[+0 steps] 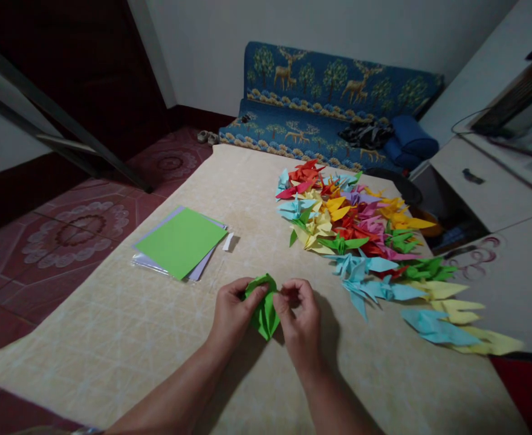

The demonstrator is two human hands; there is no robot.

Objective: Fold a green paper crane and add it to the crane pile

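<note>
A partly folded green paper piece point(265, 308) is held just above the beige table point(125, 332), near its front middle. My left hand point(232, 314) pinches its left side with curled fingers. My right hand point(298, 317) grips its right side, fingertips bent onto the upper fold. Both hands are closed on the paper.
A stack of square paper sheets point(179, 241), green on top, lies to the left. A pile of several folded paper cranes point(361, 241) in many colours runs down the right side. A blue patterned sofa point(329, 96) stands behind the table, white cabinets point(488, 181) at the right.
</note>
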